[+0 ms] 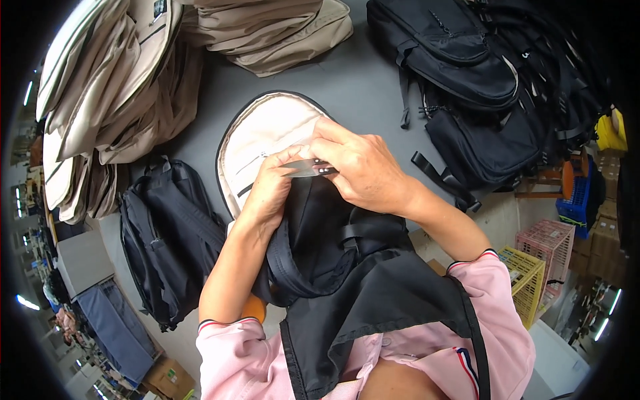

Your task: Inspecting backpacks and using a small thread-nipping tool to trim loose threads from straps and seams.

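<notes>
A black backpack [313, 230] lies in front of me on the grey table, its front opened out so that the cream lining [257, 130] shows. My right hand [367, 170] is closed round a small pair of metal thread snips [310, 168], whose blades point left toward my other hand. Close against the blades, my left hand [270, 183] pinches at the bag near the lining's lower part. What lies between those fingertips is too small and too covered to make out. A black shoulder strap [287, 260] curves down from the bag near my apron.
Stacked beige bag pieces [120, 87] rise at the far left, with another beige pile [273, 33] behind. A black backpack [170, 233] lies at the left. More black backpacks [460, 67] heap at the far right. Yellow and pink crates [523, 273] stand below right.
</notes>
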`<state>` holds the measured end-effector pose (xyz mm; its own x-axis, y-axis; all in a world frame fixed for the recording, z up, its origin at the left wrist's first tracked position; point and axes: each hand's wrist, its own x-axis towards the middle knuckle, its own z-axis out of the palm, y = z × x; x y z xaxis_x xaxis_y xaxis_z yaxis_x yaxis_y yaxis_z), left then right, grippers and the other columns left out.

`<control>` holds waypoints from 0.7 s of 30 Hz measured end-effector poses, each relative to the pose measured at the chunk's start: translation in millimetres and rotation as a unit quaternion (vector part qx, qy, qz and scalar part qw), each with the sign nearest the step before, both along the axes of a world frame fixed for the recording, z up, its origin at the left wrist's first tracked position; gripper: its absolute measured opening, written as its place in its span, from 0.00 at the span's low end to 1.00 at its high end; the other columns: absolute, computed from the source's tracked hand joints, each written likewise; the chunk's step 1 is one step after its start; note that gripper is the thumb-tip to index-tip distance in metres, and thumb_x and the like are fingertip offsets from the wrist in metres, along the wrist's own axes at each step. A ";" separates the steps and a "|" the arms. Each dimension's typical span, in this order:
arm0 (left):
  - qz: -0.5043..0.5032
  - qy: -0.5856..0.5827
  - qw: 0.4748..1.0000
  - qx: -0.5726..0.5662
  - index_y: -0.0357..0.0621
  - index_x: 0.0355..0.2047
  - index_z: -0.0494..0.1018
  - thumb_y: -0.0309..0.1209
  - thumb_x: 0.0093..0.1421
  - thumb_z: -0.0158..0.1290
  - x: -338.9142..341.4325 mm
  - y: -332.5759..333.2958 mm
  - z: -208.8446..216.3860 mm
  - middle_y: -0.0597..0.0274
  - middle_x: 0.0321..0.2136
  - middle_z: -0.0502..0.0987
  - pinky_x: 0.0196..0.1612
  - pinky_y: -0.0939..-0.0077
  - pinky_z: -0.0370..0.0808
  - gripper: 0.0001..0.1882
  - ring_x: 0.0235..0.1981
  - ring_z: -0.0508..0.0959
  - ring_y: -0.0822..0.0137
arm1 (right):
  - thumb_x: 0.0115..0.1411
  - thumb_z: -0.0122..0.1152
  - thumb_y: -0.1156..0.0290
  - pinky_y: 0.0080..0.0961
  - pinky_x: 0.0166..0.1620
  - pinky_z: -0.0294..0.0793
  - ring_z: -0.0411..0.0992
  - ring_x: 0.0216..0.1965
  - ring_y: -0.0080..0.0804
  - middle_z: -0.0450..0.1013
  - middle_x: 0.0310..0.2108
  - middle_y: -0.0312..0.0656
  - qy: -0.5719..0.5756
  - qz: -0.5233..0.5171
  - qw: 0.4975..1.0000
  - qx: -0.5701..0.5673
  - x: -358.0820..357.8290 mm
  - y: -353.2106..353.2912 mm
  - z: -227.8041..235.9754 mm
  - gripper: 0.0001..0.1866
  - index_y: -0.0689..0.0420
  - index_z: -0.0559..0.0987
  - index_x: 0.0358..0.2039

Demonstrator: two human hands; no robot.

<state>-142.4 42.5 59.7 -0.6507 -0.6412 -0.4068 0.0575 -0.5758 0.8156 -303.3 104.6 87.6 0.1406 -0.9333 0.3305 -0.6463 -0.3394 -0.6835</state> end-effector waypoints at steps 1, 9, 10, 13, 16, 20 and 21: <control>0.001 0.001 1.000 0.001 0.41 0.33 0.75 0.30 0.63 0.47 -1.4 1.6 3.1 0.66 0.29 0.76 0.37 0.85 0.70 0.08 0.30 0.74 0.78 | 0.47 0.55 0.81 0.39 0.27 0.68 0.70 0.27 0.48 0.66 0.33 0.42 -0.017 -0.029 0.999 -0.019 1.3 0.8 -4.8 0.05 0.61 0.70 0.26; 0.012 -0.032 0.999 0.040 0.38 0.35 0.74 0.33 0.63 0.48 -5.0 3.7 4.6 0.67 0.29 0.77 0.36 0.85 0.71 0.10 0.29 0.74 0.78 | 0.60 0.56 0.72 0.11 0.26 0.57 0.58 0.23 0.13 0.62 0.26 0.29 -0.595 -0.124 0.784 0.127 11.8 4.3 -25.2 0.07 0.60 0.70 0.27; 0.011 -0.031 0.999 0.041 0.38 0.35 0.74 0.33 0.63 0.48 -5.1 4.0 2.4 0.67 0.29 0.77 0.36 0.85 0.71 0.10 0.29 0.74 0.78 | 0.60 0.56 0.73 0.10 0.25 0.55 0.57 0.22 0.12 0.63 0.26 0.29 -0.582 -0.138 0.790 0.135 4.8 6.9 -24.5 0.06 0.61 0.71 0.29; 0.020 -0.030 0.999 0.037 0.38 0.35 0.74 0.35 0.63 0.49 -1.0 2.4 -2.5 0.67 0.28 0.77 0.35 0.85 0.71 0.11 0.28 0.75 0.78 | 0.58 0.58 0.73 0.15 0.31 0.66 0.64 0.27 0.18 0.63 0.29 0.34 -0.389 -0.190 0.895 0.108 -4.9 18.4 -14.5 0.10 0.64 0.70 0.36; 0.020 -0.007 0.997 0.069 0.39 0.33 0.74 0.36 0.62 0.49 -2.8 2.9 1.3 0.66 0.28 0.77 0.35 0.85 0.71 0.12 0.28 0.74 0.79 | 0.50 0.63 0.74 0.24 0.28 0.70 0.69 0.25 0.31 0.65 0.31 0.41 -0.114 -0.205 0.971 0.038 -3.0 37.8 -3.7 0.15 0.56 0.74 0.39; 0.007 -0.004 0.999 0.053 0.40 0.33 0.74 0.36 0.62 0.49 -5.5 4.3 -0.9 0.67 0.28 0.77 0.35 0.85 0.70 0.12 0.27 0.74 0.79 | 0.45 0.65 0.75 0.27 0.30 0.71 0.70 0.23 0.34 0.66 0.31 0.38 0.001 -0.156 0.988 -0.003 -2.8 44.0 -6.8 0.18 0.56 0.75 0.40; 0.004 0.002 0.999 0.046 0.41 0.33 0.74 0.36 0.63 0.49 -4.7 4.7 -2.6 0.67 0.28 0.77 0.35 0.85 0.70 0.11 0.28 0.73 0.79 | 0.45 0.65 0.75 0.27 0.30 0.71 0.70 0.23 0.34 0.66 0.31 0.38 0.000 -0.156 0.988 -0.003 -1.4 42.4 -5.8 0.18 0.56 0.75 0.40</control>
<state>-147.1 47.3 57.1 -0.6471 -0.6069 -0.4615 0.0656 -0.6473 0.7594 -304.7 146.9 81.8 -0.1540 -0.9294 0.3353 -0.7205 -0.1266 -0.6818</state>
